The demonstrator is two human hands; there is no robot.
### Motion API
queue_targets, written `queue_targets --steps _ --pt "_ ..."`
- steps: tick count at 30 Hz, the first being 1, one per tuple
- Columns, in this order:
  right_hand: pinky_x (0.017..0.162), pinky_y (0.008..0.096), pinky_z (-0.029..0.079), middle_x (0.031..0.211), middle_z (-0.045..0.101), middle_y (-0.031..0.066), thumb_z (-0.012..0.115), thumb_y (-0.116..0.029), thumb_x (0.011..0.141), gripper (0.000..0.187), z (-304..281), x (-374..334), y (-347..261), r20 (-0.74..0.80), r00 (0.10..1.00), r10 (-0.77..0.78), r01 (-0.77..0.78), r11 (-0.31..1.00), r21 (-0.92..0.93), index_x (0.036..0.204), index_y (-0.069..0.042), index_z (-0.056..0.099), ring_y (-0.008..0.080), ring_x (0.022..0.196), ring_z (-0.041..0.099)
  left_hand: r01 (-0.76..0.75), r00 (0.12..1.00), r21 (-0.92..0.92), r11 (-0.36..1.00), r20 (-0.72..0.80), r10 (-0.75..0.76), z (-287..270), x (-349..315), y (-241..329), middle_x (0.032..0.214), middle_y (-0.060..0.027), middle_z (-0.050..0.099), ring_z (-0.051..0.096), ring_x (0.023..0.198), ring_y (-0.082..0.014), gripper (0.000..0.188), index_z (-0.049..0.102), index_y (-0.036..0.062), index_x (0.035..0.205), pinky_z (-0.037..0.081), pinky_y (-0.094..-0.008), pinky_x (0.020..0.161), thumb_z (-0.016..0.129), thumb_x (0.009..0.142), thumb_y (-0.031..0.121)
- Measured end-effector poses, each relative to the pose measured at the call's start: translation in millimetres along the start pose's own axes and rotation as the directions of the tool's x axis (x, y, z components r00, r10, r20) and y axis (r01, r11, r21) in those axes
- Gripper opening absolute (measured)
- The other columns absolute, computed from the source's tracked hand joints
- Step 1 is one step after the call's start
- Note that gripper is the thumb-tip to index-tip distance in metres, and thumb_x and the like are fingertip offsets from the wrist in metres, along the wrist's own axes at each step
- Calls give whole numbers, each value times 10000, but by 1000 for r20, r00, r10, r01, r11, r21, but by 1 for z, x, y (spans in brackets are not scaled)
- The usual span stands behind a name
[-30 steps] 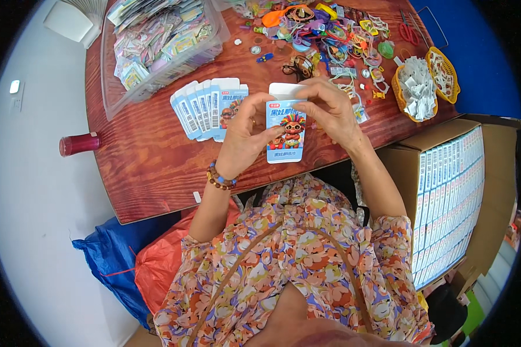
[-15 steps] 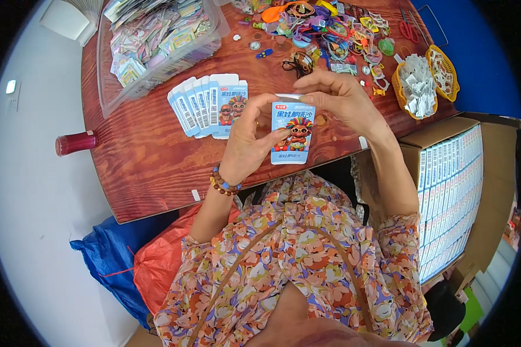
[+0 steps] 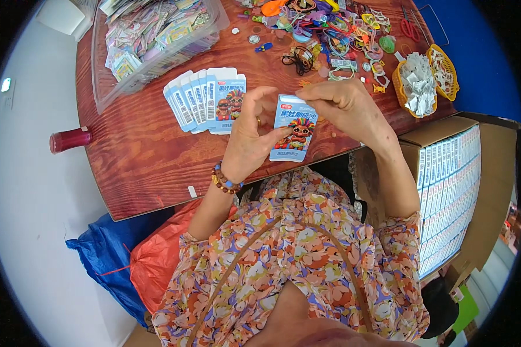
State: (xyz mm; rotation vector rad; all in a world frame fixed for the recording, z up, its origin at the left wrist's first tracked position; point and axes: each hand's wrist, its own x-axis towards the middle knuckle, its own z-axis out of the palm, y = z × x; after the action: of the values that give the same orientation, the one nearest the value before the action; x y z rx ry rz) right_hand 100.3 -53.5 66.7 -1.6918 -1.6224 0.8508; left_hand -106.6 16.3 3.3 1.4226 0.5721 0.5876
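My left hand (image 3: 249, 136) grips a small light-blue cardboard box (image 3: 293, 139) by its left side, thumb across the front. The box stands nearly upright over the table's near edge, a cartoon figure with rainbow hair on its face. Its top end shows a pale flap edge. With thumb and fingers pinched together, my right hand (image 3: 347, 107) is at the box's top right corner. What lies between those fingertips is partly hidden. Left of my left hand, several matching flat boxes (image 3: 198, 104) lie overlapped in a fan on the table.
A clear plastic bin (image 3: 150, 75) full of cards is at the far left. Colourful trinkets (image 3: 336, 37), red scissors (image 3: 410, 29) and yellow baskets (image 3: 400, 95) sit at the far right. An open carton (image 3: 446, 185) of packed boxes stands right; a red jar (image 3: 69, 140) is left.
My right hand has shifted from the middle of the box's top edge to its right corner. The box now leans slightly, its top tipped right.
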Motion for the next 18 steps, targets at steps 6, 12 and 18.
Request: queue_targets --steps 6,12,18 --pt "850 351 563 1162 700 148 685 -32 863 314 13 -13 7 -94 969 -228 210 962 -175 1177 -24 681 292 1029 694 121 992 -81 989 -34 -125 3 0 -3 1076 -83 625 624 884 -134 716 407 98 1409 523 -268 764 736 793 -61" --pt "898 370 557 1236 677 116 714 -54 844 379 23 -19 23 -94 950 -296 271 938 -217 1220 -48 665 295 1110 665 -19 997 31 999 76 17 4 2 -16 1126 -64 633 629 975 -120 612 488 84 1357 531 -275 820 735 810 -39" --pt "824 316 581 1205 694 94 725 -28 844 358 23 -21 38 -155 987 -53 66 995 81 1198 -37 675 191 1064 682 50 999 -134 990 12 -48 7 1 -19 1149 -59 629 621 1045 -131 602 476 75 1367 526 -284 878 730 832 -28"
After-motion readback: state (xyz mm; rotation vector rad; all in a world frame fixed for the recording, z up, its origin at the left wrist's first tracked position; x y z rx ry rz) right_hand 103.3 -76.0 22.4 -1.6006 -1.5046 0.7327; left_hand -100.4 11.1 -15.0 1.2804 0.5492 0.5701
